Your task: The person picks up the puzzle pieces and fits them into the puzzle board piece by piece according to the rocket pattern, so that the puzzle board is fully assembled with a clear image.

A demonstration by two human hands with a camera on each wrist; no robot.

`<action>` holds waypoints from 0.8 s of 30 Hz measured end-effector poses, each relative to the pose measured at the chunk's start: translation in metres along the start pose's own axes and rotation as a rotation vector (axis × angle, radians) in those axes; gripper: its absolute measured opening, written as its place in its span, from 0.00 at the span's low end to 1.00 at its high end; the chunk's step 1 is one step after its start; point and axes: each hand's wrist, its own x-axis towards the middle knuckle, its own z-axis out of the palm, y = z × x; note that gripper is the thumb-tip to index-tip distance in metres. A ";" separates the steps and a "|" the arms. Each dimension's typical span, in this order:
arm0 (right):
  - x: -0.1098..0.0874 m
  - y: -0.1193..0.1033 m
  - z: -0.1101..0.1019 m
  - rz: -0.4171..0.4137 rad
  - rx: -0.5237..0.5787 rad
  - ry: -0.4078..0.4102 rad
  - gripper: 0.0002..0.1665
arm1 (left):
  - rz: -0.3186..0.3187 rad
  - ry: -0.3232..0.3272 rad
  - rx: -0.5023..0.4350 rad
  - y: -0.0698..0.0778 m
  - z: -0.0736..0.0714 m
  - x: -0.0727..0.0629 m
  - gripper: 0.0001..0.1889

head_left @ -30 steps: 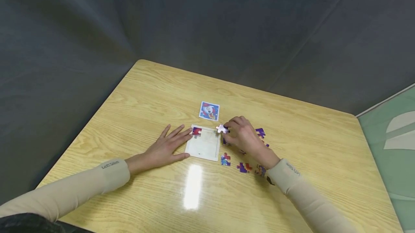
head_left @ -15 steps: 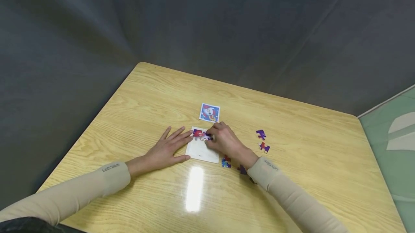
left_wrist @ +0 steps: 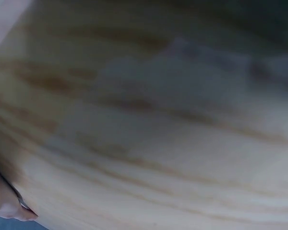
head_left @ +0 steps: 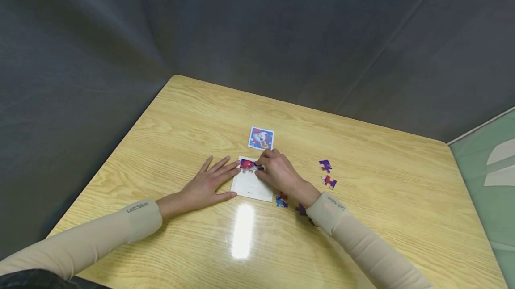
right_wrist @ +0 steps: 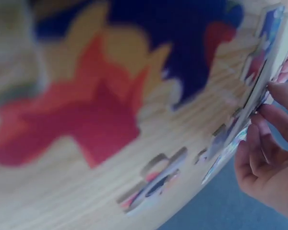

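Observation:
My left hand (head_left: 209, 186) lies flat with spread fingers, its fingertips on the left edge of a pale square puzzle board (head_left: 251, 188). A red-and-purple jigsaw piece (head_left: 244, 164) sits in the board's far left corner. Right beside it, my right hand (head_left: 281, 175) pinches a second jigsaw piece (head_left: 257, 168) down at the board's far edge. The fingers cover much of that piece. In the right wrist view the curled fingers (right_wrist: 273, 115) meet at the board's side. The left wrist view is mostly blurred table, with a bit of hand at lower left.
A picture card (head_left: 261, 138) with a rocket lies just beyond the board. Loose jigsaw pieces lie to the right, among them a purple one (head_left: 325, 165), a red-and-purple one (head_left: 329, 182) and a blue-and-red one (head_left: 281, 201). My right forearm hides others.
My right hand has carried the jigsaw piece from the board's right side leftward, up against the red piece. Over the last half second it has only shifted slightly. The left hand stays put.

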 end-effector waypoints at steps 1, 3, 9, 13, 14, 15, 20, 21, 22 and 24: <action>0.000 -0.001 -0.001 0.007 -0.007 -0.003 0.11 | 0.002 0.001 0.002 0.000 0.000 0.000 0.34; 0.000 -0.004 -0.003 0.020 -0.019 -0.002 0.11 | 0.006 0.006 0.004 0.000 0.000 0.001 0.34; 0.002 -0.008 -0.005 0.034 -0.051 -0.007 0.11 | 0.008 0.017 -0.003 0.000 0.000 0.000 0.34; 0.003 -0.011 -0.007 0.070 -0.097 -0.044 0.10 | 0.008 0.020 0.002 0.000 0.001 0.000 0.34; 0.003 -0.012 -0.007 0.078 -0.104 -0.050 0.09 | 0.009 0.023 0.000 0.000 0.001 0.000 0.34; 0.003 -0.013 -0.007 0.085 -0.112 -0.053 0.09 | 0.013 0.027 0.004 0.000 0.001 0.000 0.33; 0.003 -0.014 -0.007 0.102 -0.115 -0.058 0.08 | 0.013 0.028 0.007 0.000 0.002 0.000 0.33; 0.003 -0.015 -0.007 0.107 -0.117 -0.058 0.08 | 0.014 0.029 0.008 0.001 0.002 0.000 0.33; 0.003 -0.015 -0.007 0.114 -0.118 -0.058 0.09 | 0.012 0.027 0.005 0.001 0.001 -0.001 0.33; 0.002 -0.014 -0.007 0.124 -0.127 -0.052 0.11 | 0.014 0.030 0.005 0.001 0.001 -0.001 0.33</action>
